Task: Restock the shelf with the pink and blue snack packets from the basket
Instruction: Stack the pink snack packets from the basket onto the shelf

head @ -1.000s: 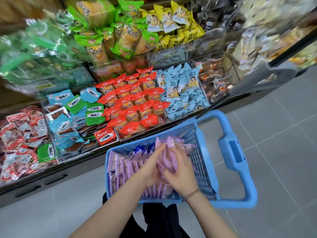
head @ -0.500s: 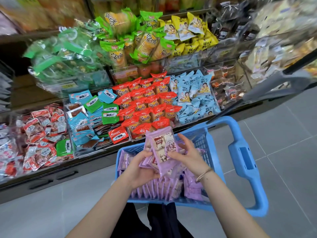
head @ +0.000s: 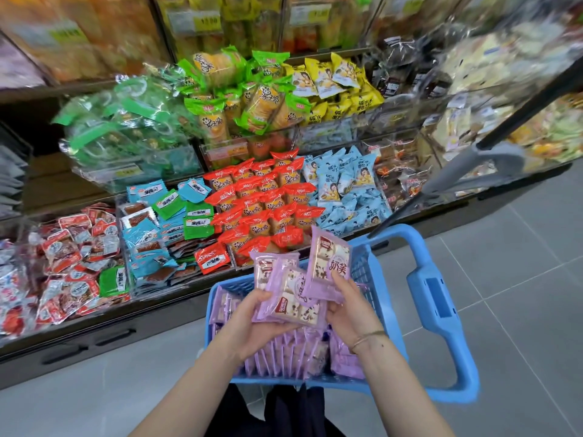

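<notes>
Both hands are over the basket (head: 362, 266), sharing one load; the left hand (head: 252, 323) cups under a fan of pink packets (head: 290, 301), fingers curled beneath and thumb over the near edge; the right hand (head: 350, 313) pinches the lower edge of the top packet (head: 329, 263) between thumb and fingers. The fan is held raised above the basket, faces up; probably so the packets can be squared and counted off before going to the shelf (head: 63, 357).

Remaining packets (head: 284, 354) stand on edge in tight rows in the basket, which likely keeps them easy to grab in handfuls; no blue packets show there from this angle. The basket sits on the floor just before the shelf, its handle (head: 437, 298) to the right; short reach either way.

Shelf bins are sorted by colour: red packets (head: 268, 203) in neat rows, light blue packets (head: 347, 190) beside them to the right, green packets (head: 252, 99) and yellow packets (head: 331, 83) on the tier above. No bin of matching pink stock is visible, so the target slot cannot be told.

Writing: top packet reads 奶芙 in purple; yellow and light blue packets show 碱水; price tags on the upper tiers are too blurred to read.
</notes>
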The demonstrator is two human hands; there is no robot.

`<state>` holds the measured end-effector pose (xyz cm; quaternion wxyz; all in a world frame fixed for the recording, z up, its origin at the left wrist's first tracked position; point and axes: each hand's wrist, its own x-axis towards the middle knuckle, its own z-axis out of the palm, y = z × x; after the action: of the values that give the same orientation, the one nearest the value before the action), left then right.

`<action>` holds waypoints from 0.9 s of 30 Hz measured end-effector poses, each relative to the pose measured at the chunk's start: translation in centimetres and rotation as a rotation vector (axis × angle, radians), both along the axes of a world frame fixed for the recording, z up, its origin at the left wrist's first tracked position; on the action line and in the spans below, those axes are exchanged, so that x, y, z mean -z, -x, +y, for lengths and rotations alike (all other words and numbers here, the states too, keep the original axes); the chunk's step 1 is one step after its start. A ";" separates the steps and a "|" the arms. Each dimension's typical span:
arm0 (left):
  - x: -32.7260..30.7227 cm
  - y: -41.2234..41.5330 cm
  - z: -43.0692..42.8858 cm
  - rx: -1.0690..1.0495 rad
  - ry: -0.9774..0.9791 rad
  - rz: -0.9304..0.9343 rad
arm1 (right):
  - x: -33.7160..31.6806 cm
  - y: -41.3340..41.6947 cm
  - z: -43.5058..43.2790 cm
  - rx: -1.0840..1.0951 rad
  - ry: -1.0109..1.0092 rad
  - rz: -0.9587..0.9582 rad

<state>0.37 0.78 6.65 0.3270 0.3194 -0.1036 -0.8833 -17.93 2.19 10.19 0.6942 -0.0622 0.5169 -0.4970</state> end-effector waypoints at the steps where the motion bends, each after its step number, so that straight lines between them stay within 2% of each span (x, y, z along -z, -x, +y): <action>1: -0.1 0.0 0.1 -0.030 -0.016 0.007 | 0.0 0.2 0.2 -0.017 -0.024 -0.005; 4: -0.4 -0.2 0.4 -0.100 -0.047 0.030 | 0.3 0.2 0.9 -0.080 -0.082 -0.057; 7: -1.2 -1.0 0.8 -0.131 0.019 -0.022 | 0.4 -0.5 1.4 -0.107 -0.063 -0.128; 10: -2.2 -3.0 1.0 -0.184 -0.015 -0.099 | -0.2 -1.6 0.7 -0.066 -0.047 -0.050; 13: -3.0 -5.4 0.9 -0.244 0.047 -0.151 | -0.7 -4.2 -0.7 0.000 -0.080 0.008; 18: -4.3 -10.2 0.1 -0.347 0.256 -0.299 | -1.5 -12.5 -2.4 -0.048 0.038 0.118; 22: -4.7 -17.0 -0.3 -0.467 0.203 -0.353 | -1.8 -21.0 -1.5 -0.170 0.121 0.148; 24: -4.8 -21.6 -0.1 -0.436 0.186 -0.371 | -1.9 -24.9 -1.1 -0.274 0.144 0.145; 27: -4.9 -28.7 0.5 -0.347 0.181 -0.421 | -2.2 -29.6 -1.8 -0.382 0.184 0.242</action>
<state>29.10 1.29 11.55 0.4718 0.4781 -0.1914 -0.7157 11.70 0.44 12.35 0.7000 -0.2808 0.5279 -0.3904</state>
